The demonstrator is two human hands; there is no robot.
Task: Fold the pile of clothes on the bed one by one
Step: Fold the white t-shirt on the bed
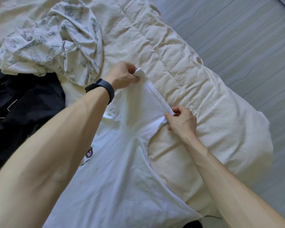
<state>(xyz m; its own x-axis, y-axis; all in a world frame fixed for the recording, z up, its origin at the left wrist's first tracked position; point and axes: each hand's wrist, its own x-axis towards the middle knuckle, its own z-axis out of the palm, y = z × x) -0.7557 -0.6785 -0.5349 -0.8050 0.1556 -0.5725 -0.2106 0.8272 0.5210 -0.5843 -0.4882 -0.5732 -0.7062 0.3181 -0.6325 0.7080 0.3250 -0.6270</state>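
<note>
duvet (pixel 196 96): cream, quilted, rumpled; reference for all positions below.
white t-shirt (pixel 122 178): spread front up on duvet's near middle. Long axis far-to-near; hem end nearest camera, collar end away, mostly hidden under left forearm.
dark garment (pixel 23 104): heaped at duvet's left edge, unfolded.
printed garment (pixel 48 46): crumpled on duvet's far-left part, unfolded.
sleeve (pixel 145 102): stretched out from shirt body toward duvet's right side; hem edge runs roughly parallel to shirt's long axis, taut between both grips.
left hand (pixel 123 75): fingers and thumb clamped on far hem corner.
right hand (pixel 182 120): pinching near hem corner; closer of the 2 to the armpit.
wristband (pixel 102 88): black, left wrist.
bear print (pixel 88 153): on chest, duvet-left of sleeve.
next move, judged: sleeve probably folds over body, so travel goes toward duvet's left, across long axis; shirt body lies left of both grips. 1 of 3 garments in hand, 0 visibly folded.
</note>
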